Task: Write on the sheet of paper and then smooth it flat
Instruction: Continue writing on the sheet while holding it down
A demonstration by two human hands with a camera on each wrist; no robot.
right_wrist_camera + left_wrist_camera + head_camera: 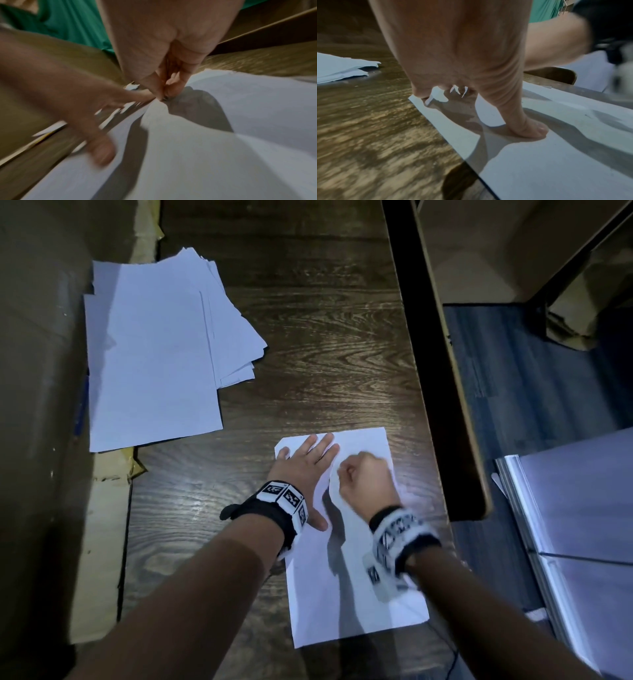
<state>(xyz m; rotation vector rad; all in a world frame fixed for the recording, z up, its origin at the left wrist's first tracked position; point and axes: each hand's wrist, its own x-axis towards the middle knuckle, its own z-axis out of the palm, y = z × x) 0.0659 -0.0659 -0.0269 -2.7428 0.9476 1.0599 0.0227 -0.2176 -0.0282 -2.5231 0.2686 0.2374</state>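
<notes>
A white sheet of paper (359,594) lies near the front right of the dark wooden table (325,337). My left hand (305,460) presses flat on its far left corner with fingers straight and spread, the thumb (530,128) down on the sheet (556,162). My right hand (364,474), blurred, hovers curled just to its right. In the right wrist view its fingertips (175,89) pinch a small dark tip that looks like a pen's against the paper (223,148); the rest of the pen is hidden. A low ripple runs through the sheet between the hands.
A loose stack of white sheets (154,354) lies at the back left, with a thin blue stick-like thing (81,409) by its left edge. Cardboard (41,371) lines the table's left side. The table's right edge (428,405) runs close beside the sheet.
</notes>
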